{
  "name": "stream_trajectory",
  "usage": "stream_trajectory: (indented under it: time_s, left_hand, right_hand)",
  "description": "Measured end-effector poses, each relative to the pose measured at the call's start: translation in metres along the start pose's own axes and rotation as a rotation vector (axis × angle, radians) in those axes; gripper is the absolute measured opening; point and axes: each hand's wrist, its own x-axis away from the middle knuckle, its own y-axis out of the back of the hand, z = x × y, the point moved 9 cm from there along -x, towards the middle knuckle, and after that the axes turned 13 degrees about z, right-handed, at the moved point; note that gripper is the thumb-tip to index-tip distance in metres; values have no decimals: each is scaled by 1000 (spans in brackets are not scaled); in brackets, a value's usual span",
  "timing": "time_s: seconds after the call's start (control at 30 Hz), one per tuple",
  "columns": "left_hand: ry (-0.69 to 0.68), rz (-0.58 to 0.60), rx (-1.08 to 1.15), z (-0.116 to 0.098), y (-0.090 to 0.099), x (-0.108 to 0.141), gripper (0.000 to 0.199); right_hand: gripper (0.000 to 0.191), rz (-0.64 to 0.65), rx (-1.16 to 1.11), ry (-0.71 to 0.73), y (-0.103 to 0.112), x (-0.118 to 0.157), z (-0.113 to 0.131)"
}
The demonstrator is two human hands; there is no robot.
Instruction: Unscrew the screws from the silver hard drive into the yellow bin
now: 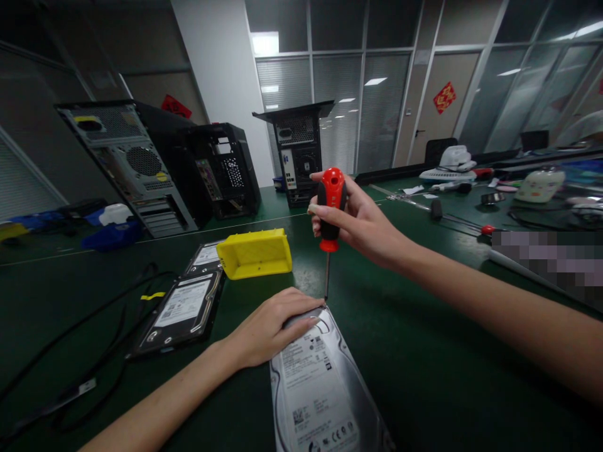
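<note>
"What do we have in the head view?"
"Our right hand [360, 213] wraps round a red and black screwdriver [333, 194], which points down at the far corner of a hard drive [325, 389]."
"And our left hand [268, 326]?"
"We lay it over the drive's far end, thumb spread from the fingers. The drive is on the near table [424, 364], right of two other drives [186, 304]."
"Beyond our left hand we see a yellow bin [257, 254]."

Gripped screwdriver [333, 199] is red and black, hard drive [325, 383] below the grip's silver with black print, storage bin [257, 254] left of it's bright yellow, tabletop [424, 370] dark green.
</note>
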Motion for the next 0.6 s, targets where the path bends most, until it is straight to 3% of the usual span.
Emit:
stream_trajectory:
  time_s: [0.6]
  left_hand:
    - [-2,-28,26,3,-1,1,36]
  right_hand:
    - [43,59,57,35,-11,1,3]
